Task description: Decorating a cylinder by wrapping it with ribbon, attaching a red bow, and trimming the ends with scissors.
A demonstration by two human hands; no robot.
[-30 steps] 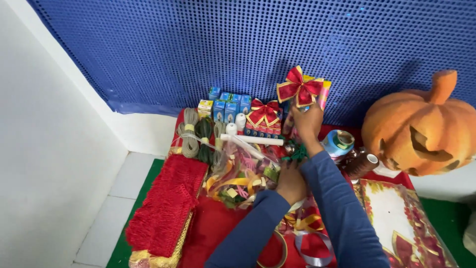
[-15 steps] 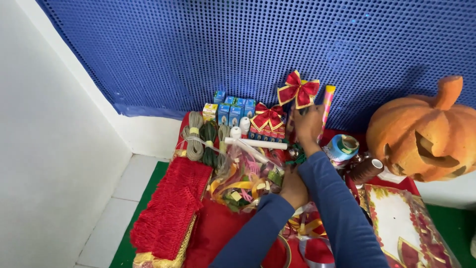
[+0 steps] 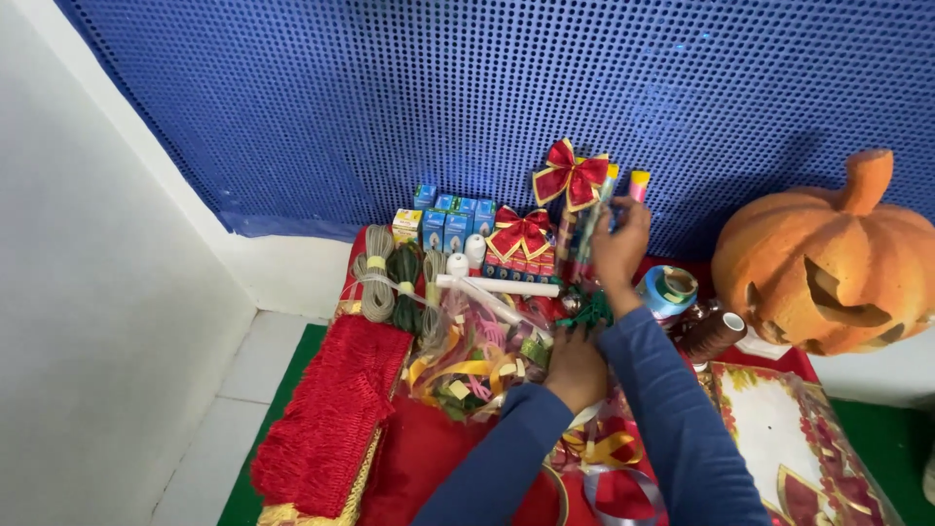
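Your right hand (image 3: 619, 244) is raised at the back of the pile, fingers closed round a packet of coloured sticks (image 3: 596, 216) with a red bow (image 3: 570, 175) at its top, held against the blue wall (image 3: 409, 107). Keep that hold low on the packet (the bow crushes easily). Your left hand (image 3: 575, 368) rests knuckles-up beside the bag of ribbons (image 3: 467, 365); whether it holds anything, I can't tell.

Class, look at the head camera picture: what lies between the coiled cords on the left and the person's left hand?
In the head view, a clear bag of coloured ribbons lies between the coiled cords and the left hand.
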